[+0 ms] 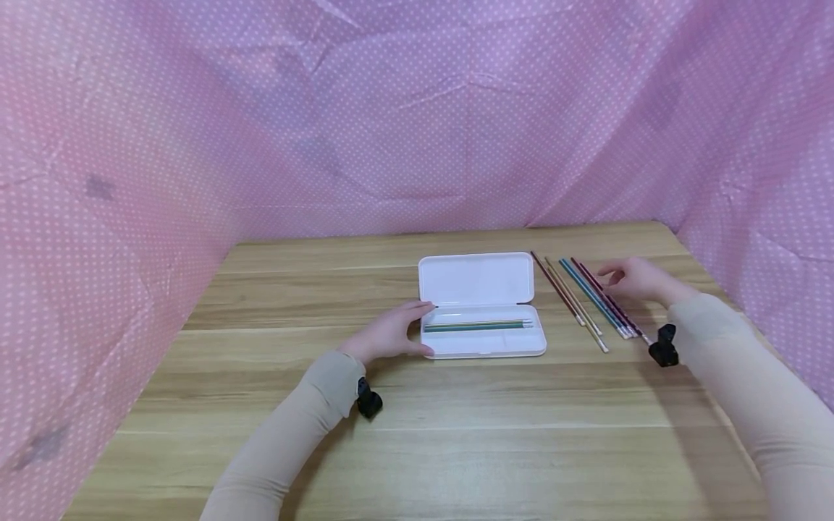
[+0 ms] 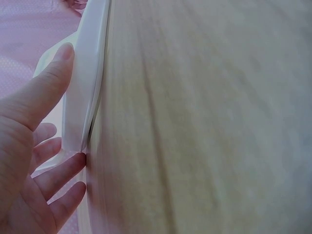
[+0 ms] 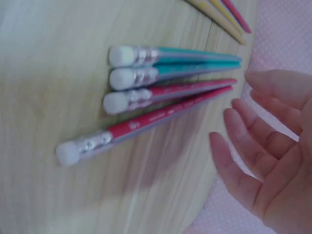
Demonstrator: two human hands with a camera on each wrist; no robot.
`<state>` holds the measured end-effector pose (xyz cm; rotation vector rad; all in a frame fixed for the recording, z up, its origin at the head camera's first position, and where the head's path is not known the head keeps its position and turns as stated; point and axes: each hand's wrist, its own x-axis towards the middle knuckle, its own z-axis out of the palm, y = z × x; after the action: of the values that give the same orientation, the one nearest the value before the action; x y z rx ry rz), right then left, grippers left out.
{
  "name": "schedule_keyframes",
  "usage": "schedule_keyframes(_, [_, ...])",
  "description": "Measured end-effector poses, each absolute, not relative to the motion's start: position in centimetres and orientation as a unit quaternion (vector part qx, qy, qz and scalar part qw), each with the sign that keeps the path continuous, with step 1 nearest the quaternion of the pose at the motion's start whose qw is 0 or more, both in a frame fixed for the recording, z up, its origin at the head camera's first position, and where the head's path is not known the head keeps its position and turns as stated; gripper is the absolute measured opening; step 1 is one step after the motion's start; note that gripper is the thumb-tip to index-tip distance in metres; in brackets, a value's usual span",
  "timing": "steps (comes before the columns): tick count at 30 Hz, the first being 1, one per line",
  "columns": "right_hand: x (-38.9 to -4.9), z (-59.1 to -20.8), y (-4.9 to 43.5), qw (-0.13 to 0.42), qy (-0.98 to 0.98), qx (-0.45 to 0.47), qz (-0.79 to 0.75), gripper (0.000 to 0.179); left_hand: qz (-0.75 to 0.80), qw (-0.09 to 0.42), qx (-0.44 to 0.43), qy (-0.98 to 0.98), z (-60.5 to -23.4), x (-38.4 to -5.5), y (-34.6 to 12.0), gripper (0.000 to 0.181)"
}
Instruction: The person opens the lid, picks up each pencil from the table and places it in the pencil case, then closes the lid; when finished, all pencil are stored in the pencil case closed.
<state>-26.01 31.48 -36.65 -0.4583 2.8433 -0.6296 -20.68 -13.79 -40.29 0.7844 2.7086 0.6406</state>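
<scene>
A white pencil case lies open on the table, its lid folded back. Inside rest green and yellow pencils. My left hand is at the case's left end, thumb by the front edge and fingers spread towards the hinge side; in the left wrist view the thumb lies along the white wall. My right hand, fingers loosely bent, hovers at the far ends of dark red pencils; the right wrist view shows a gap between its fingers and these pencils. Nothing is in its grasp.
Left of the red pencils lie teal pencils, tan pencils and another dark red pencil, right of the case. Their white eraser ends point towards me. Pink dotted cloth hangs behind and beside the wooden table.
</scene>
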Motion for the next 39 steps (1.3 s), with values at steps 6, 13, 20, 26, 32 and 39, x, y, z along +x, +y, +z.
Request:
schedule_keyframes(6, [-26.0,-37.3,32.5,0.116,0.961,-0.141,-0.206,0.042,0.217,0.124,0.276,0.928,-40.5,-20.6,-14.0,0.089])
schedule_keyframes(13, [-26.0,-37.4,33.0,0.136,0.958,-0.12,-0.221,0.042,0.222,0.127,0.269,0.929,-40.2,-20.6,-14.1,0.09])
schedule_keyframes(20, [-26.3,-37.9,33.3,0.14,0.956,-0.112,-0.23,0.044,0.222,0.13,0.264,0.93,-40.0,-20.6,-14.2,0.09])
schedule_keyframes(26, [-26.1,-38.8,33.9,0.11,0.959,-0.13,-0.225,0.04,0.218,0.135,0.268,0.929,-40.2,-20.8,-13.9,0.091])
schedule_keyframes(32, [-26.1,-39.2,34.0,0.099,0.959,-0.138,-0.228,0.036,0.222,0.137,0.269,0.927,-40.3,-21.0,-13.6,0.09])
schedule_keyframes(39, [-26.5,-39.4,33.7,0.107,0.957,-0.143,-0.229,0.035,0.225,0.138,0.259,0.929,-40.1,-20.9,-13.8,0.091])
